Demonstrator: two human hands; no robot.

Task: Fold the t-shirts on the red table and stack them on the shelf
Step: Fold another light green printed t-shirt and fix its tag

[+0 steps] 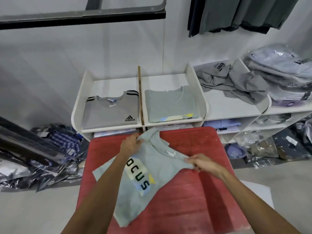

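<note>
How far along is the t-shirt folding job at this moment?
Done: a folded grey Adidas shirt and a folded grey printed shirt lie in two shelf compartments. In hand: the left hand and right hand pinch the shoulders of the pale shirt, spread unfolded on the red table. Left: folding and shelving it; crumpled grey shirts also sit on the shelf.
</note>
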